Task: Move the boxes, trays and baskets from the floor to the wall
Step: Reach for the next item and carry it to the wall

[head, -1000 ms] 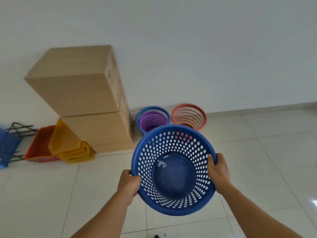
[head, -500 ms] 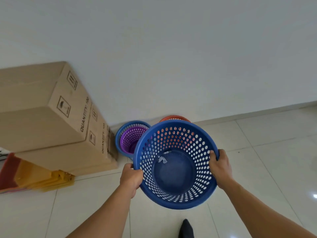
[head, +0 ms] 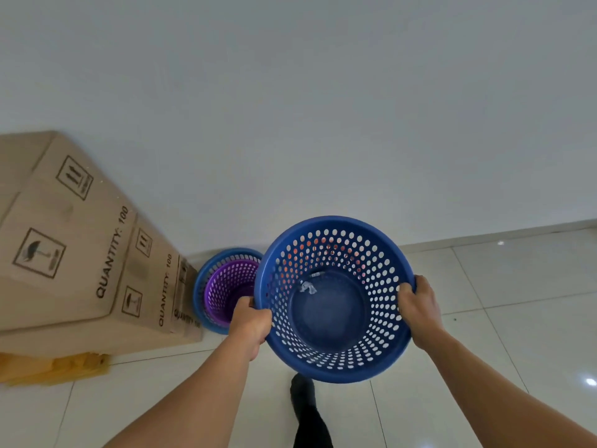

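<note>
- head view: a dark-clad foot (head: 307,405) stands on the pale tiled floor (head: 517,350) at the bottom edge, just under the carried basket.
- both forearms reach forward from the lower corners; the left hand (head: 250,321) is clenched on the left rim of a blue perforated basket (head: 332,299), and the right hand (head: 420,307) is clenched on its right rim, thumb over the edge.
- the blue perforated basket is held off the floor, mouth tilted toward the camera, with a small scrap of clear film (head: 308,287) stuck near its solid base; orange shows through the holes of its far wall, though what lies behind is hidden.
- just left of it, on the floor at the foot of the wall (head: 323,108), a purple basket (head: 229,289) sits nested inside another blue basket (head: 206,279).
- further left, two stacked cardboard boxes (head: 80,247) printed "quantity: 100" stand against the wall, touching the nested baskets.
- yellow trays (head: 55,367) lie at the left edge, in front of the boxes.
</note>
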